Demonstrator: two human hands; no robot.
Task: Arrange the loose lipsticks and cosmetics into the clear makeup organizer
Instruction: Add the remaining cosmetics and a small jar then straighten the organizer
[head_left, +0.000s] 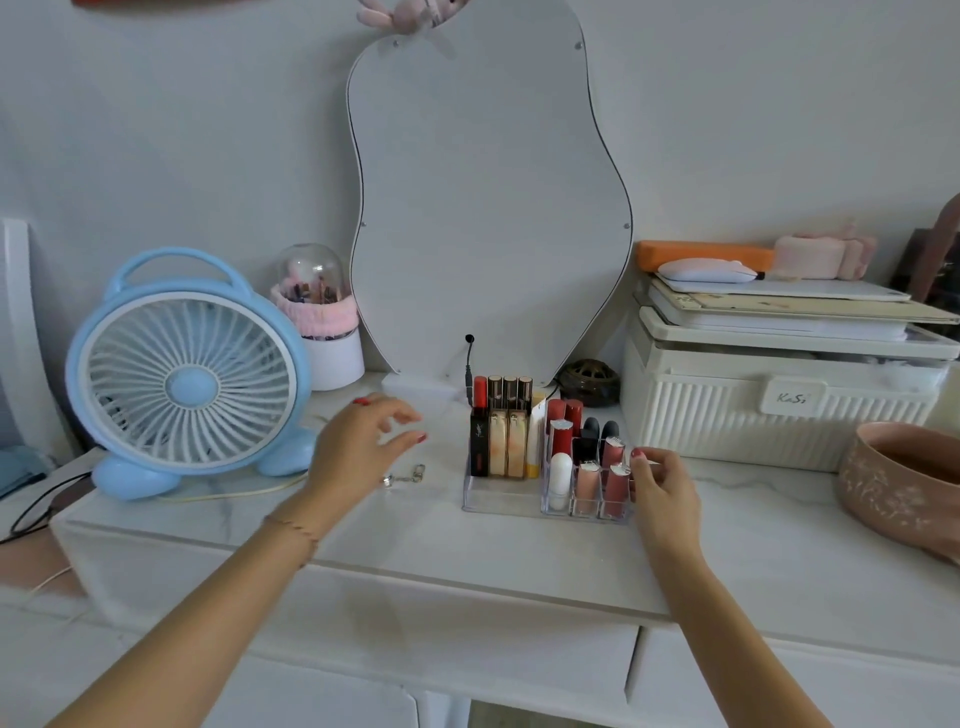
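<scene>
Your right fingers (644, 462) are curled against the right wall of the organizer (498, 501), thumb and forefinger pinched near the cap of the front-right lipstick (617, 491); whether they grip that cap or only touch the clear wall is hard to tell from this angle. Your right hand (667, 486) rests at the tray's right edge.

Your left hand (363, 447) hovers over the desk (415, 551) left of the organizer, fingers spread and loosely bent, holding nothing. Just beneath it lies a small keychain (408, 475), not touched.

The organizer sits on the desk in front of the mirror (488, 208). Everything in it stands upright, long axes vertical, caps up. In the left section, at the back, stands a row of tall tubes (506, 431): one dark with a red cap, two gold, and a yellow-white one. The right grid holds the short sticks: red ones at the back, black ones behind the pink ones, and a white stick (560, 480) front left.

A fan (189, 374) stands to the left, a box (779, 405) to the right, and a bowl (904, 483) at the far right.
</scene>
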